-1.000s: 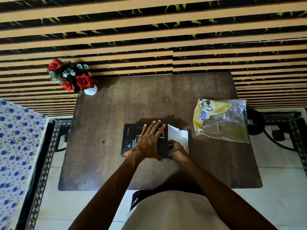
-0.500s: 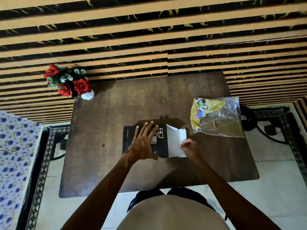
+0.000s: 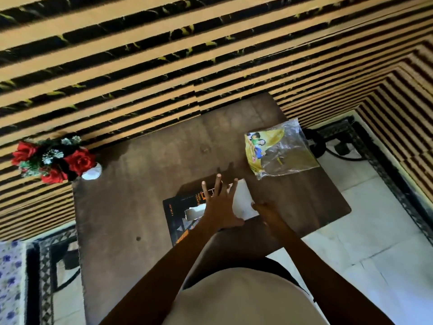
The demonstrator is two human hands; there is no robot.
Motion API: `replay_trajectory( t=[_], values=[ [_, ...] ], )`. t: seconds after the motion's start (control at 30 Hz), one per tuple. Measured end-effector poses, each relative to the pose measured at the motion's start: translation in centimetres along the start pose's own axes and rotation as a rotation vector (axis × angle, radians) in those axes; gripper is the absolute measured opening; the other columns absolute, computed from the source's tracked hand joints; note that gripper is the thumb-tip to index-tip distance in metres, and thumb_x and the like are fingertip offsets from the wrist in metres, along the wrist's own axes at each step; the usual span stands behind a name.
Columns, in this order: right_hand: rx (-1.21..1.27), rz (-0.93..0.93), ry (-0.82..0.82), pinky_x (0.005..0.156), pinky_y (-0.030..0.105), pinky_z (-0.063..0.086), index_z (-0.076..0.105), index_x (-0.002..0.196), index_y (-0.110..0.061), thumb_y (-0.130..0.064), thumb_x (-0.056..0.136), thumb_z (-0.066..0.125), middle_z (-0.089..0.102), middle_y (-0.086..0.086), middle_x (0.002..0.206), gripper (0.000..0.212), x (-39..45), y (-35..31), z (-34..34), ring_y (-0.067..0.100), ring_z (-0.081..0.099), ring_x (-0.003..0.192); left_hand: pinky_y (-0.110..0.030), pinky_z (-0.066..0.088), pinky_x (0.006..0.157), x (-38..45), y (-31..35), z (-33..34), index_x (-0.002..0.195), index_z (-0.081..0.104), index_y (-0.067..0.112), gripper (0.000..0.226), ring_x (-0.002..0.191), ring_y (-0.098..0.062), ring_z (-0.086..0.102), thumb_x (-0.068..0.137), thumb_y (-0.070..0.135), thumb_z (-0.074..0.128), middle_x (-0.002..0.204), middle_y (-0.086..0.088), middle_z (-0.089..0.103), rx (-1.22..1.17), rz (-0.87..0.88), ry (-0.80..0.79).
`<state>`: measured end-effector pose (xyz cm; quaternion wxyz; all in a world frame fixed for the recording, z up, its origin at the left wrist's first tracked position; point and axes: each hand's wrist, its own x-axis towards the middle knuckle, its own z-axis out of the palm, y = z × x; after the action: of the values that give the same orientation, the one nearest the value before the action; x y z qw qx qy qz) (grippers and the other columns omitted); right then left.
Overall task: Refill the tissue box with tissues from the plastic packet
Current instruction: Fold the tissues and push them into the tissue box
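A black tissue box (image 3: 178, 214) with orange marks lies flat on the brown table (image 3: 131, 188), a bit of white tissue showing in its top slot. My left hand (image 3: 220, 205) rests on the box with its fingers spread. White tissues or a white end flap (image 3: 243, 202) stick out at the box's right end. My right hand (image 3: 269, 214) touches the near right corner of that white part; its fingers are partly hidden. The clear plastic packet (image 3: 281, 151) with a yellow print lies flat at the table's right rear and looks nearly empty.
A small white vase of red roses (image 3: 54, 160) stands at the table's back left corner. A striped wall runs right behind the table. A flowered cloth (image 3: 9, 277) lies at the far left. The table's right edge drops to a pale tiled floor (image 3: 365, 254).
The camera has swung, so the scene now looks tilted. My left hand has slid toward the box's right end. My right hand stays at the white part's near corner.
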<state>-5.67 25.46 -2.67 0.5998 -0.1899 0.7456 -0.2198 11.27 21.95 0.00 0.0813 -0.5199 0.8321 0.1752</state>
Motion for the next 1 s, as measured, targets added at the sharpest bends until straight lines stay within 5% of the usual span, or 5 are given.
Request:
replay_trajectory(
  t=[0.27, 0.37, 0.53, 0.73, 1.0],
  values=[
    [-0.067, -0.265, -0.026, 0.065, 0.031, 0.054, 0.057, 0.084, -0.034, -0.026, 0.086, 0.071, 0.059, -0.008, 0.077, 0.017, -1.3, -0.7, 1.2, 0.002, 0.060, 0.067, -0.061, -0.005, 0.117, -0.4, -0.9, 0.3, 0.153, 0.011, 0.019, 0.110, 0.150, -0.024, 0.008, 0.065, 0.049, 0.071, 0.160, -0.005, 0.022, -0.293, -0.010, 0.101],
    [-0.102, -0.366, -0.049, 0.053, 0.016, 0.050, 0.054, 0.110, -0.025, -0.008, 0.082, 0.075, 0.059, -0.007, 0.075, 0.039, -2.0, -0.7, 2.9, -0.009, 0.063, 0.056, -0.057, 0.016, 0.119, -1.4, -2.3, -1.4, 0.146, 0.033, 0.019, 0.083, 0.143, -0.024, 0.028, 0.076, 0.035, 0.074, 0.153, -0.005, 0.036, -0.642, -0.129, 0.230],
    [-0.024, -0.315, -0.082, 0.064, 0.022, 0.058, 0.059, 0.101, 0.000, 0.008, 0.085, 0.065, 0.065, 0.012, 0.086, 0.019, -2.1, -1.1, 4.6, 0.023, 0.064, 0.078, -0.048, 0.022, 0.116, -6.1, -7.5, -1.4, 0.137, 0.044, 0.017, 0.061, 0.137, -0.031, 0.034, 0.084, 0.041, 0.064, 0.146, -0.012, 0.039, -0.535, -0.434, 0.444],
    [-0.118, -0.324, -0.065, 0.085, 0.056, 0.057, 0.072, 0.075, -0.032, -0.027, 0.072, 0.072, 0.074, 0.013, 0.094, 0.006, 2.8, 2.0, 5.0, 0.035, 0.070, 0.093, -0.040, 0.055, 0.083, -10.6, -9.8, 0.4, 0.130, 0.041, 0.013, 0.062, 0.107, -0.028, 0.059, 0.083, 0.046, 0.066, 0.128, -0.016, 0.051, -1.070, -0.775, 0.301],
    [-0.143, -0.199, -0.316, 0.073, 0.034, 0.052, 0.044, 0.136, -0.022, -0.013, 0.097, 0.053, 0.054, -0.002, 0.134, 0.041, -3.6, -3.3, 6.9, 0.023, 0.054, 0.121, -0.016, 0.052, 0.053, -10.9, -8.4, -0.1, 0.131, 0.036, 0.017, 0.047, 0.087, -0.006, 0.059, 0.092, 0.023, 0.061, 0.112, -0.002, 0.058, -1.529, -0.848, 0.323]
  ],
)
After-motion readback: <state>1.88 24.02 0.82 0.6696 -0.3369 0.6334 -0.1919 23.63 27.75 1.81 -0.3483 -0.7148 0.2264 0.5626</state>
